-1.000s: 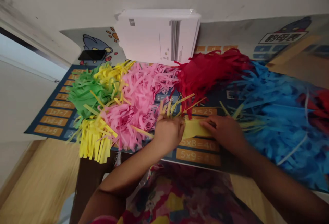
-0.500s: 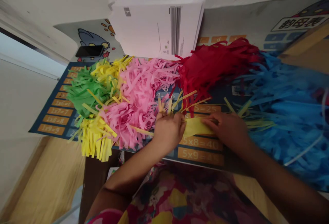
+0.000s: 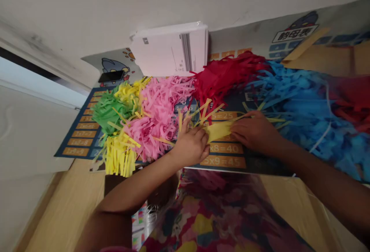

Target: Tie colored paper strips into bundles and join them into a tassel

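Note:
A strip of yellow fringed paper (image 3: 219,131) stretches flat between my two hands, its cut tassels fanning out at both ends. My left hand (image 3: 191,144) grips the left end, fingers curled and the index finger raised a little. At the other end, my right hand (image 3: 257,133) pinches the strip between thumb and fingers. Beside my left hand lie pink fringed paper bunches (image 3: 157,117). A red fringed bunch (image 3: 225,78) rests just beyond the strip, and blue fringed bunches (image 3: 306,105) spread out past my right hand.
Green (image 3: 110,111) and yellow bunches (image 3: 120,157) lie at the left on a printed times-table mat (image 3: 76,142). A white box-like stack (image 3: 167,51) leans on the wall, with a dark phone (image 3: 111,76) to its left. Brown cardboard (image 3: 326,59) stands at the far right.
The view has shifted, showing more of the right side. My left index finger has lifted and its other fingers have loosened slightly. Both hands stay on the yellow strip.

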Action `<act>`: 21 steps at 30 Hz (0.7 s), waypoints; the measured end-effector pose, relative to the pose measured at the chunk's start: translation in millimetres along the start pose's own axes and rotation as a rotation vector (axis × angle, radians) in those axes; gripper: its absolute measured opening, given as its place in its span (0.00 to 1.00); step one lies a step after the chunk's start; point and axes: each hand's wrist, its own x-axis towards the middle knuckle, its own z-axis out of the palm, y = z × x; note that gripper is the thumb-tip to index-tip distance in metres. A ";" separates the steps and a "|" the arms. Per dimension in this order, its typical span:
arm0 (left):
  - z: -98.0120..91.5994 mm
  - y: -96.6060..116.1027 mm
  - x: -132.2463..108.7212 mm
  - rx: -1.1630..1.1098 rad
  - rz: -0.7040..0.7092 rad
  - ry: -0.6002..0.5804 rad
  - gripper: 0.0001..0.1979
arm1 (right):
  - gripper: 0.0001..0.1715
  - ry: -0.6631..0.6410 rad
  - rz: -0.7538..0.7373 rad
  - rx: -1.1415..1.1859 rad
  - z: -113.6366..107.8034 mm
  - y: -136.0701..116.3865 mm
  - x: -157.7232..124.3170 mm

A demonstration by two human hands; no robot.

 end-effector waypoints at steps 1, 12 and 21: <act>3.1 -0.3 -1.0 0.006 -0.003 0.010 0.15 | 0.14 0.001 0.003 0.010 1.0 4.0 1.0; 23.1 -16.8 -15.7 -0.131 -0.014 0.184 0.13 | 0.11 0.146 -0.035 -0.188 -7.9 -31.7 4.6; 13.3 -12.4 -29.8 0.019 0.039 0.265 0.11 | 0.14 0.193 -0.120 -0.196 1.7 -33.2 -9.8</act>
